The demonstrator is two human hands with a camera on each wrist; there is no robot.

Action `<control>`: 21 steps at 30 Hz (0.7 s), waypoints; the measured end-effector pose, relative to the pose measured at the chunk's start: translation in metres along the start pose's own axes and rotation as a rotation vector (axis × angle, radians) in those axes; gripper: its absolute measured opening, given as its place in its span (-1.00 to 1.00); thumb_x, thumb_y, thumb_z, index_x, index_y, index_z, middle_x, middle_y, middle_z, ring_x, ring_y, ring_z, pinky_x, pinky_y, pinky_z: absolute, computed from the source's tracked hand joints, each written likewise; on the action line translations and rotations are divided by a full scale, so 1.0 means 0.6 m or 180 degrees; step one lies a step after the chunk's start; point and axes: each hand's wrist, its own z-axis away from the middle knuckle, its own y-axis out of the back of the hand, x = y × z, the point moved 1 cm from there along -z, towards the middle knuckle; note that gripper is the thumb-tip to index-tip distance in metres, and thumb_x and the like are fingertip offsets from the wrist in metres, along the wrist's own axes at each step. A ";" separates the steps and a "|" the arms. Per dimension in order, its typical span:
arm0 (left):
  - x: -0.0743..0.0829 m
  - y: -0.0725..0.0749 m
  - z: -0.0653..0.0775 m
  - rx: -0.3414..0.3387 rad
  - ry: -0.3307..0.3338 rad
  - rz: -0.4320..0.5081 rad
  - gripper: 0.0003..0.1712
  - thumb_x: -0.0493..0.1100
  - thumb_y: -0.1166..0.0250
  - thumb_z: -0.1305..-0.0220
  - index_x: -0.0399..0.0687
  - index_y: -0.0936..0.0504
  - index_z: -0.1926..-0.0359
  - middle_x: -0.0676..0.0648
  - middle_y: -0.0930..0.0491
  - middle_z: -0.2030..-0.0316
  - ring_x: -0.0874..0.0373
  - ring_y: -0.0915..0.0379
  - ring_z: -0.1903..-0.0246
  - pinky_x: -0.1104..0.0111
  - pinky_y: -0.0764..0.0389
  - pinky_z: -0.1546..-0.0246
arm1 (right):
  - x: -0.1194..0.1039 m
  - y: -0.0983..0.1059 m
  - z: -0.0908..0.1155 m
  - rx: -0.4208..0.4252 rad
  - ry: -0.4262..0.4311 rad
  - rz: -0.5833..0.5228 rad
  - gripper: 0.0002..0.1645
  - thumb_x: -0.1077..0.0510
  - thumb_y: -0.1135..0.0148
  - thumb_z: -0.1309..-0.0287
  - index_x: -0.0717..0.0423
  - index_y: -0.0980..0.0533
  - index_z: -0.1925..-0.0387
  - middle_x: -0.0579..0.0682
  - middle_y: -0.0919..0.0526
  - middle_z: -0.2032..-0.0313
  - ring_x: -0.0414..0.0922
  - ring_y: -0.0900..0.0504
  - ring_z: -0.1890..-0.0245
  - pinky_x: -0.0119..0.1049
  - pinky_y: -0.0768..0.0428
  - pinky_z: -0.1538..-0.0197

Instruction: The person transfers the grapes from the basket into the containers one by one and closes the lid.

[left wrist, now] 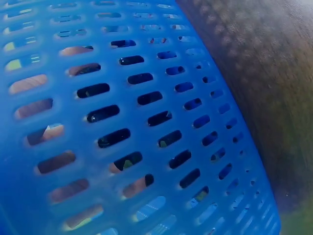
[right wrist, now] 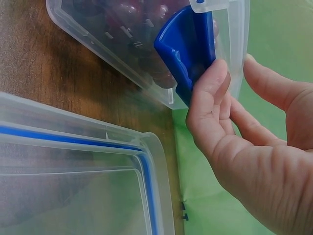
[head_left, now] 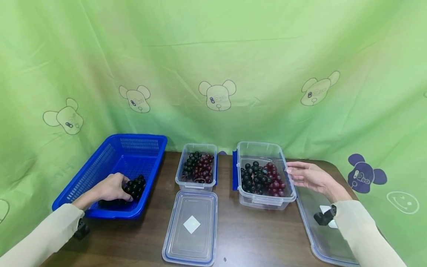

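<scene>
My left hand reaches into the blue slotted basket and grips a bunch of dark grapes lying on its floor. In the left wrist view only the basket wall shows, with skin glimpsed through the slots. My right hand is held open beside the right end of the large clear container, which holds dark and red grapes. In the right wrist view my right hand has straight fingers, with the fingertips at the container's blue latch.
A smaller clear container of grapes stands between basket and large container. One clear lid lies in front of it, and another lid lies under my right forearm, also seen as lid. Green cloth hangs behind the brown table.
</scene>
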 end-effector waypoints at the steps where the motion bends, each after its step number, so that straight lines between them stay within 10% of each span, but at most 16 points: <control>1: -0.001 0.000 0.001 0.0011 0.0009 0.0006 -0.40 0.03 -0.73 0.19 -0.21 -0.78 0.14 -0.01 -0.77 0.32 0.16 -0.51 0.38 0.28 -0.62 0.31 | 0.001 -0.001 0.000 0.0000 -0.0006 -0.0007 -0.64 0.32 -0.08 -0.54 -0.20 -0.62 -0.05 -0.20 -0.77 0.23 -0.28 -0.72 0.24 -0.33 -0.76 0.02; 12: -0.010 0.023 0.000 0.0216 0.0135 0.0472 0.07 0.12 -0.66 0.00 -0.61 -0.49 -0.28 -0.50 -0.64 -0.15 -0.30 -0.65 -0.12 -0.09 -0.70 -0.11 | -0.003 0.000 -0.001 0.0035 -0.0015 0.0007 -0.65 0.31 -0.10 -0.54 -0.21 -0.63 -0.03 -0.20 -0.79 0.22 -0.28 -0.74 0.22 -0.34 -0.75 0.03; 21: -0.025 0.033 -0.010 0.0485 0.0155 0.1208 -0.18 0.09 -0.56 -0.22 -0.39 -0.56 -0.30 -0.34 -0.76 -0.06 -0.11 -0.73 -0.07 0.29 -0.74 0.05 | -0.001 0.000 -0.002 0.0027 -0.0032 0.0014 -0.66 0.30 -0.10 -0.54 -0.20 -0.63 -0.03 -0.19 -0.79 0.22 -0.27 -0.75 0.21 -0.34 -0.76 0.03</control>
